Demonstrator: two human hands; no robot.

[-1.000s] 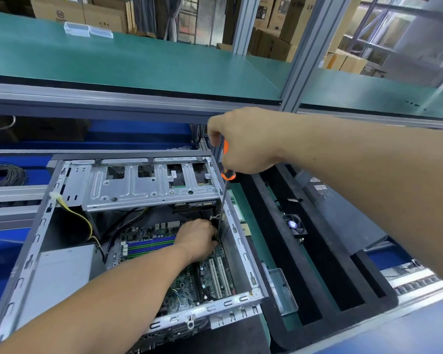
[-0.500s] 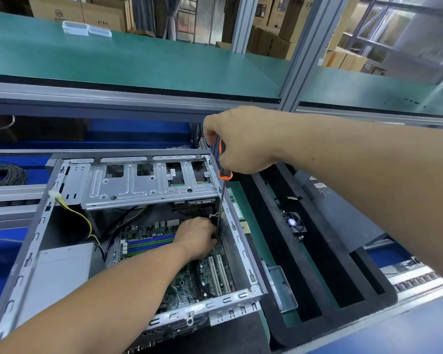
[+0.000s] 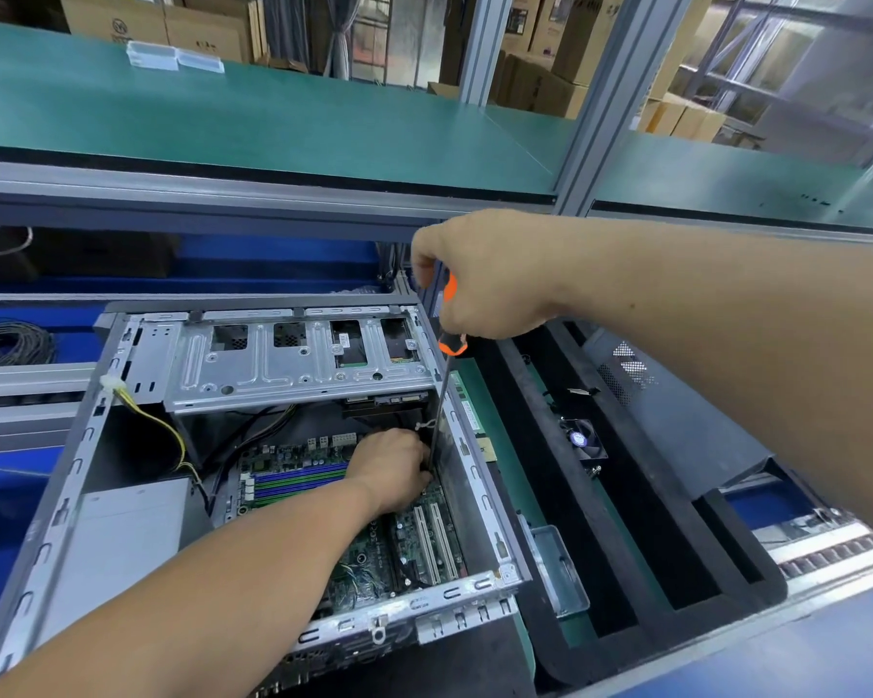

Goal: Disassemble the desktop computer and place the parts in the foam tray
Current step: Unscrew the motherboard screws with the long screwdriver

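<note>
Little has shifted in the past second: the right hand has edged slightly up and left on its screwdriver, and the left hand remains deep in the case. Nearest the camera, the left forearm reaches over the front rail of the open desktop computer case, which lies on its side at the left of the bench. The left hand rests on the green motherboard, its fingers curled down beside the screwdriver's tip; what they hold cannot be told, since the fingertips are hidden. White expansion slots show just in front of that hand, coloured memory slots to its left, and a grey power supply fills the case's near left corner. Above, the right hand is wrapped firmly round the orange-and-black handle of the screwdriver, whose long shaft runs almost straight down along the case's right wall. A silver drive cage spans the far end of the case. Just to the right of the case sits the black foam tray, with a small fan lying in one of its long slots. A green-topped shelf crosses behind, with cardboard boxes stacked beyond it
</note>
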